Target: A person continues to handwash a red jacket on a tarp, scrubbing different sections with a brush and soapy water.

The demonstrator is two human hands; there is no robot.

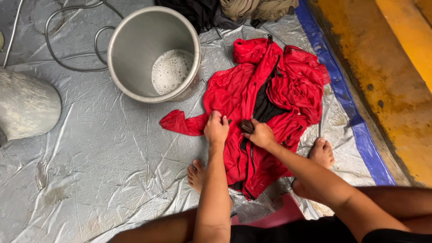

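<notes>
Silver tarp (pixel 103 153) covers the floor, and the red jacket (pixel 265 103) lies spread on it, just right of a metal pot (pixel 153 51) holding suds. Left hand (pixel 216 128) presses the cloth, fingers curled; right hand (pixel 260 133) grips a small dark brush (pixel 247 126) against the jacket.

Soft, even light falls from above on the crinkled silver tarp (pixel 103 148), raising pale glare along its creases and on the metal pot (pixel 135 49) rim. Shadows stay faint and short. Focus is mostly sharp; straight lines bow slightly near the tarp's far right edge.
</notes>
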